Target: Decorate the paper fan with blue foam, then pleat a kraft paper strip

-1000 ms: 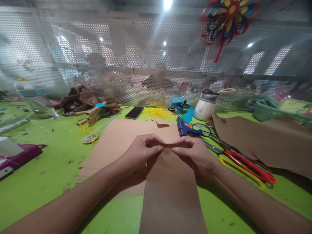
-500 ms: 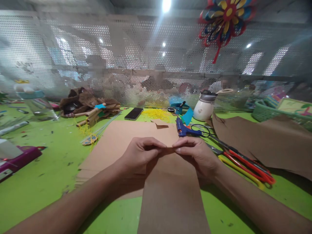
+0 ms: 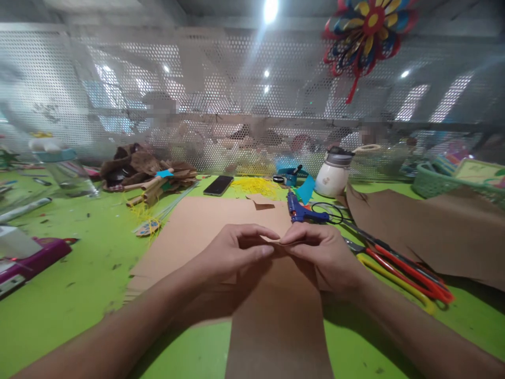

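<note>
A long strip of brown kraft paper (image 3: 280,316) runs from between my hands down past the lower edge of the view. Its top edge is narrowly curled or folded. My right hand (image 3: 327,252) pinches that edge between thumb and fingers. At the left end of the same edge is my left hand (image 3: 240,250), its thumb and forefinger loosely around the paper with a small gap showing. Beneath both hands lies a stack of brown paper sheets (image 3: 189,226). A blue glue gun (image 3: 302,210) rests just beyond my right hand.
Scissors with red handles (image 3: 410,273) and a yellow-handled tool (image 3: 398,281) lie right of my forearm. Larger brown paper (image 3: 426,231) spreads behind them. A phone (image 3: 218,185), a white jar (image 3: 333,173) and a purple power strip (image 3: 43,258) are also on the green table (image 3: 90,310).
My left thumb and forefinger have spread slightly apart and moved right, closer to my right fingertips. The paper's top edge looks more curled. The whole view has shifted slightly.
</note>
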`<action>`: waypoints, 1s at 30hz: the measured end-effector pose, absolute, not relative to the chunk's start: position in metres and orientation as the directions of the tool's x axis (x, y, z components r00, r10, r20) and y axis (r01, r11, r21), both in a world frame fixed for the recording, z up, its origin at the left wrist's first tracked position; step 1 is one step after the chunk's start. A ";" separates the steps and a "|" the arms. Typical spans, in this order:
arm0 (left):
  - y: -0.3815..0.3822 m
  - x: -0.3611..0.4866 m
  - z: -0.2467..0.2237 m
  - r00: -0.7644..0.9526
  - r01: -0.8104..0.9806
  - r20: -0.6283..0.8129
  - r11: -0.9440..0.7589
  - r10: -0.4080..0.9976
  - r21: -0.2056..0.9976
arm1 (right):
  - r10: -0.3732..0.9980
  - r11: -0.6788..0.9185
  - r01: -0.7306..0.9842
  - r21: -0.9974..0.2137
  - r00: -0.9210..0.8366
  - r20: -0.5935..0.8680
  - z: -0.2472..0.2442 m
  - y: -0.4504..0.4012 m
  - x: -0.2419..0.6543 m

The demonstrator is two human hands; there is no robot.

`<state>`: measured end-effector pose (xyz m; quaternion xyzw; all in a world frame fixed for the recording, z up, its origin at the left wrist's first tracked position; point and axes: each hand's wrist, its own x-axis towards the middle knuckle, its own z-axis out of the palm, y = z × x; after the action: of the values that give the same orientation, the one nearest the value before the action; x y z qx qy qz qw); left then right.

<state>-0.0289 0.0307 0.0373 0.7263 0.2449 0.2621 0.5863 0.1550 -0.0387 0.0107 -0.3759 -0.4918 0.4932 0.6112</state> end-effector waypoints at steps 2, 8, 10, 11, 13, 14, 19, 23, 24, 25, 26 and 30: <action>0.029 -0.027 0.036 0.728 0.038 0.122 -0.218 0.674 0.975 | 0.985 0.171 -0.305 -0.937 0.027 0.171 0.013 -0.039 0.154; 0.031 -0.028 0.035 0.716 -0.016 0.127 -0.166 0.686 0.986 | 0.992 0.077 -0.351 -0.933 0.117 0.038 0.017 -0.040 0.156; 0.031 -0.028 0.034 0.706 -0.030 0.117 -0.135 0.698 0.990 | 0.987 0.088 -0.343 -0.935 0.157 0.036 0.019 -0.040 0.157; 0.032 -0.028 0.033 0.706 -0.035 0.112 -0.123 0.699 0.992 | 0.985 0.091 -0.346 -0.934 0.171 0.033 0.019 -0.040 0.157; 0.032 -0.028 0.033 0.701 -0.043 0.112 -0.115 0.704 0.992 | 0.981 0.104 -0.351 -0.931 0.190 0.038 0.021 -0.040 0.157; 0.032 -0.028 0.032 0.700 -0.050 0.117 -0.114 0.705 0.992 | 0.980 0.110 -0.351 -0.930 0.195 0.042 0.022 -0.040 0.157; 0.034 -0.030 0.031 0.706 -0.073 0.135 -0.118 0.696 0.990 | 0.977 0.122 -0.350 -0.929 0.205 0.051 0.026 -0.041 0.158; 0.036 -0.031 0.030 0.700 -0.083 0.136 -0.109 0.701 0.991 | 0.969 0.131 -0.321 -0.938 0.239 0.054 0.027 -0.039 0.162; 0.037 -0.031 0.030 0.697 -0.087 0.137 -0.106 0.704 0.991 | 0.966 0.139 -0.306 -0.942 0.253 0.061 0.027 -0.039 0.164; 0.037 -0.031 0.030 0.696 -0.089 0.136 -0.104 0.705 0.991 | 0.962 0.146 -0.292 -0.945 0.263 0.067 0.026 -0.039 0.165; 0.037 -0.031 0.031 0.697 -0.088 0.132 -0.098 0.705 0.991 | 0.961 0.150 -0.282 -0.948 0.268 0.073 0.026 -0.038 0.166; 0.036 -0.030 0.033 0.694 -0.077 0.109 -0.076 0.712 0.994 | 0.957 0.175 -0.264 -0.948 0.270 0.102 0.024 -0.037 0.169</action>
<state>-0.0304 0.0357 0.0333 0.6648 0.2387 0.3102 0.6363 0.1686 -0.0371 0.0242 -0.4457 -0.3889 0.4624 0.6606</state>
